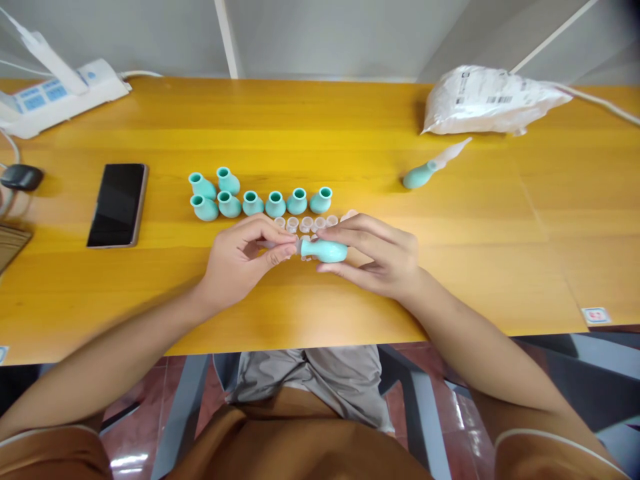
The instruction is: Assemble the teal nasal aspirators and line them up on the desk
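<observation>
My right hand [375,257] is closed round a teal rubber bulb [327,251], held sideways with its neck to the left. My left hand [253,257] pinches a translucent nozzle [266,245] at the bulb's neck; the fingers hide most of it, and how deep it sits I cannot tell. Just beyond my hands lie several small clear plastic pieces [307,225], partly covered by my fingers. Behind them stand several teal bulbs [275,204] with open necks facing up. At the right, a bulb syringe [419,175] with its translucent nozzle fitted lies on the table.
On the left of the wooden table [400,313] is a smartphone [118,205], with a black plug [21,177] and a white power strip [70,97] beyond it. A white plastic bag [480,100] lies at the back right, near a cable [600,101].
</observation>
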Action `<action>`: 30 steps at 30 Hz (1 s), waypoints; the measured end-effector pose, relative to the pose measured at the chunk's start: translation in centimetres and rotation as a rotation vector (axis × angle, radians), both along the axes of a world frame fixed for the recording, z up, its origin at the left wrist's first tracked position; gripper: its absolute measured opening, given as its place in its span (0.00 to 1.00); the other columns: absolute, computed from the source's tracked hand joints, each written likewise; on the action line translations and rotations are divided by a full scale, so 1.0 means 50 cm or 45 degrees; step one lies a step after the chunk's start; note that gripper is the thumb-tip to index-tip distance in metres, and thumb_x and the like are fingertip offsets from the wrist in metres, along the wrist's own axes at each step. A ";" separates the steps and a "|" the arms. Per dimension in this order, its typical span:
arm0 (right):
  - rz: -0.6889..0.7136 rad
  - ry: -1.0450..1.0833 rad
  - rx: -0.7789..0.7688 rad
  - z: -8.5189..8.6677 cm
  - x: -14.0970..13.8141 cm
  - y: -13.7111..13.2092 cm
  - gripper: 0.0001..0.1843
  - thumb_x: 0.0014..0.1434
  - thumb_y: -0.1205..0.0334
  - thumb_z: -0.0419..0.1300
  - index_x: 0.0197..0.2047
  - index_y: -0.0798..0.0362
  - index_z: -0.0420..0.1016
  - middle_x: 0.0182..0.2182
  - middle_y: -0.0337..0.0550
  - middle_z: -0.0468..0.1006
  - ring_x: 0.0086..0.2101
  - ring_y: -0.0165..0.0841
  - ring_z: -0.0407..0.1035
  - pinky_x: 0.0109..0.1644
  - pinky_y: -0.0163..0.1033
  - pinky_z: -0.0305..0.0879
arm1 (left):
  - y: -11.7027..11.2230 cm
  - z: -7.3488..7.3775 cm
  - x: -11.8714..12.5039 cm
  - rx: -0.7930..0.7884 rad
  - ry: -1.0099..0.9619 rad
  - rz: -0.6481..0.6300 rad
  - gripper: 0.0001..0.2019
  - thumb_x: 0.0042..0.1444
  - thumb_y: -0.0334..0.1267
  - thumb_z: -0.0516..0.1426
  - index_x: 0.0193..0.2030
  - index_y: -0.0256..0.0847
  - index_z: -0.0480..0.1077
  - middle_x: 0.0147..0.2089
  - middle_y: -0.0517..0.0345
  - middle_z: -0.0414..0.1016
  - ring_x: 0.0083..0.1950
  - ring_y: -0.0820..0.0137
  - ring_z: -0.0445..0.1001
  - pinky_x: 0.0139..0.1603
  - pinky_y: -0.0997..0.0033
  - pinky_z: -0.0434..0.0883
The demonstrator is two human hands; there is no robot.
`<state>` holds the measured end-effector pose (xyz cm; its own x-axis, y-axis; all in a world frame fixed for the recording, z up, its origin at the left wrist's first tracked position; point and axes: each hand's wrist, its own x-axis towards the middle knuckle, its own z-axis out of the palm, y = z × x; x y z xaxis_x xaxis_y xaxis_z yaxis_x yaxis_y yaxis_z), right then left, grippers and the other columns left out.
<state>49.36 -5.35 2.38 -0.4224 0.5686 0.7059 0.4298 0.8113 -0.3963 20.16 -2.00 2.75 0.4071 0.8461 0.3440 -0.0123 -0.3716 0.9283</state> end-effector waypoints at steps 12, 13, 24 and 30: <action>-0.039 -0.025 -0.069 0.006 -0.002 -0.004 0.30 0.75 0.48 0.82 0.74 0.43 0.86 0.50 0.45 0.96 0.39 0.39 0.90 0.52 0.44 0.92 | -0.005 0.000 0.000 0.044 0.007 0.015 0.07 0.74 0.47 0.77 0.47 0.49 0.90 0.47 0.54 0.92 0.48 0.62 0.89 0.52 0.58 0.87; -0.040 -0.031 -0.064 0.008 -0.003 -0.004 0.29 0.75 0.47 0.81 0.74 0.44 0.86 0.49 0.45 0.96 0.38 0.39 0.90 0.51 0.44 0.92 | -0.005 0.000 0.001 0.059 0.002 0.014 0.06 0.74 0.45 0.77 0.47 0.49 0.90 0.47 0.54 0.92 0.48 0.62 0.89 0.52 0.59 0.87; -0.048 -0.035 -0.090 0.003 -0.002 -0.006 0.27 0.76 0.45 0.80 0.71 0.45 0.89 0.47 0.44 0.97 0.40 0.39 0.92 0.50 0.43 0.92 | -0.008 0.001 0.000 0.270 0.082 0.051 0.02 0.75 0.41 0.76 0.49 0.50 0.90 0.48 0.55 0.94 0.48 0.61 0.90 0.50 0.59 0.86; -0.034 -0.032 -0.106 0.006 -0.004 -0.006 0.26 0.77 0.44 0.79 0.70 0.47 0.89 0.48 0.46 0.97 0.42 0.39 0.93 0.50 0.42 0.92 | -0.014 0.003 0.001 0.380 0.109 0.072 0.04 0.73 0.36 0.76 0.49 0.51 0.89 0.48 0.57 0.94 0.48 0.61 0.92 0.49 0.59 0.87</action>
